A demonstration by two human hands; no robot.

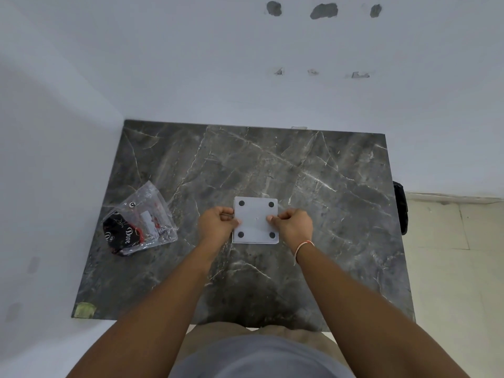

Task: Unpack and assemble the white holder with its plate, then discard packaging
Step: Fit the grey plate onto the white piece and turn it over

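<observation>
A square white holder [255,211] with a black round pad at each corner is held over the middle of the dark marble table [313,186], its padded face up. My left hand [216,221] grips its left edge and my right hand [293,225] grips its right edge, thumbs on top. A thin second layer shows along the lower edge; whether that is the plate I cannot tell. A clear plastic packaging bag [141,218] lies on the table to the left, with a black and red printed item inside.
White walls close off the table's back and left sides. A black object [401,205] hangs at the table's right edge, beside a pale tiled floor [458,255]. A greenish tape patch [85,309] marks the front left corner.
</observation>
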